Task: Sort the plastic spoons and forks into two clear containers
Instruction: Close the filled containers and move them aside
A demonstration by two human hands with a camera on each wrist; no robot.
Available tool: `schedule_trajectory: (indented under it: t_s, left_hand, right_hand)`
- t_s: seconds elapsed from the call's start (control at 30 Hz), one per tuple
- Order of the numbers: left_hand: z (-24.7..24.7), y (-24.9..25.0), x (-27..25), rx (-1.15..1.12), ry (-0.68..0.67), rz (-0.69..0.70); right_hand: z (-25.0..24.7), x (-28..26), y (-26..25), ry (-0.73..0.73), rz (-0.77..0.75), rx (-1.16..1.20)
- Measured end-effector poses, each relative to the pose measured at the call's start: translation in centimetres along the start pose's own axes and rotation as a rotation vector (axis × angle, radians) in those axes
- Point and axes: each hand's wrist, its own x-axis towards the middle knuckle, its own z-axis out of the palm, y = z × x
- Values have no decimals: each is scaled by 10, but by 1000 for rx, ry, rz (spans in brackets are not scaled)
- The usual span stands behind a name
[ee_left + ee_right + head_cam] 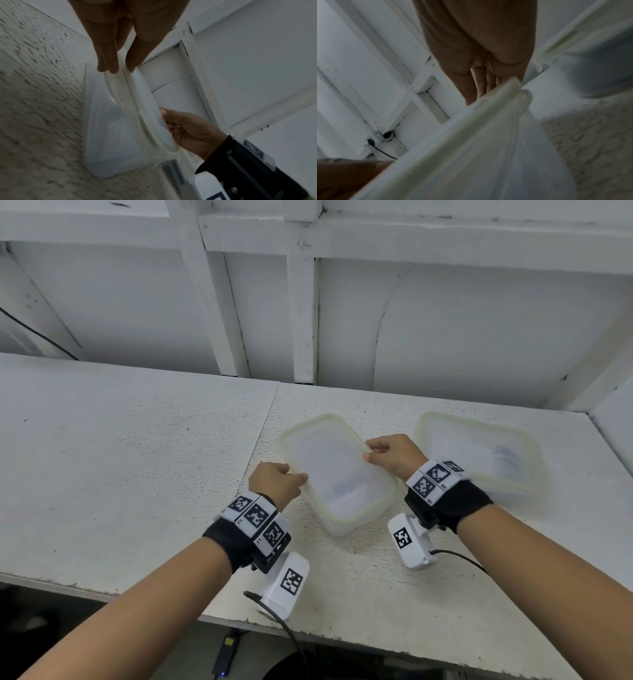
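Left hand (275, 482) and right hand (394, 455) pinch opposite edges of the container's (342, 522) lid (334, 463); peeling it evenly upward should keep the base steady.

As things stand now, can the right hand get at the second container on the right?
Probably not at once: the right hand grips the lid of the near container together with the left hand. The far container lies just beyond the right wrist, nothing between them, so once it lets go, likely yes.
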Motion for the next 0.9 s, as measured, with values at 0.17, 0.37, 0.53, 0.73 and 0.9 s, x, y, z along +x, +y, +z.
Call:
schedule_trajectory:
  t_s: [0.17,0.37,0.53,0.73,0.9]
  left_hand:
    - [-26,9,20,149,-90,63]
    - [-28,36,55,146,-187,109]
    - [-21,47,79,152,-238,85]
    - [-34,64,122,-25,-91,64]
    - [-30,84,159,-44,-13,84]
  right_hand:
    - [-6,-21,-5,-43,-15,-177]
    - [-1,-69,16,-189,139,-209]
    - [3,-44,17,-32,162,158]
    - [-7,41,-28,228,114,202]
    - [-7,119,-55,264,37,0]
